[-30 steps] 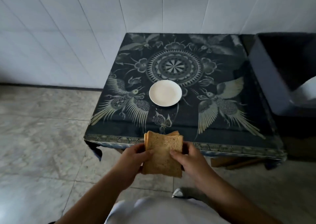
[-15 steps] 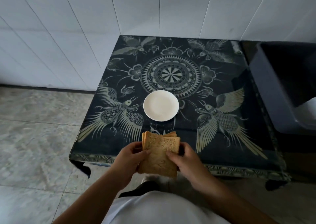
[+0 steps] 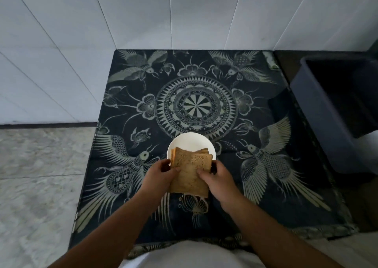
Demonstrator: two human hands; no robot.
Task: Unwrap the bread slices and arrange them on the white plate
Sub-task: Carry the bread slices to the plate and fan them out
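Note:
A stack of brown bread slices [image 3: 190, 170] is held between both hands above the table, with no wrapper visible on it. My left hand [image 3: 158, 172] grips the stack's left edge, thumb on top. My right hand [image 3: 216, 176] grips the right edge the same way. The far end of the stack overlaps the near half of the white plate [image 3: 191, 143], which rests on the table just below the round medallion. I cannot tell whether the bread touches the plate.
The table carries a dark cloth [image 3: 266, 186] printed with pale birds and flowers. A dark grey bin [image 3: 327, 112] stands against the table's right side. White tiled wall lies behind, and marble floor [image 3: 36, 186] to the left.
I have stepped up to the table. Both hands carried the bread stack forward from beyond the table's near edge until it overlaps the plate.

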